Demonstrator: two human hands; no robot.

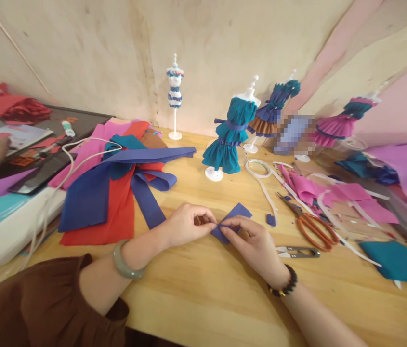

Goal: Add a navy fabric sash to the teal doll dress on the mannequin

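Between my two hands is a small piece of dark blue crepe paper (238, 212), pinched together at its middle so it flares out on both sides. My left hand (190, 222) grips the gathered spot between thumb and fingertips. From the other side, my right hand (250, 238) pinches the same piece. Behind them stands a small white dress form wearing a teal ruffled dress (230, 137) with a blue band at the waist. To the right of my right hand lie thread snips (299, 252) and orange-handled scissors (315, 229).
Stacked sheets of blue, red and pink crepe paper (121, 207) lie at left, beside a white power strip (19, 226) with a looping cable. A tape roll (258, 168), pink scraps (308, 188) and a teal piece (398, 260) lie at right. Other dress forms (175, 91) stand along the wall.
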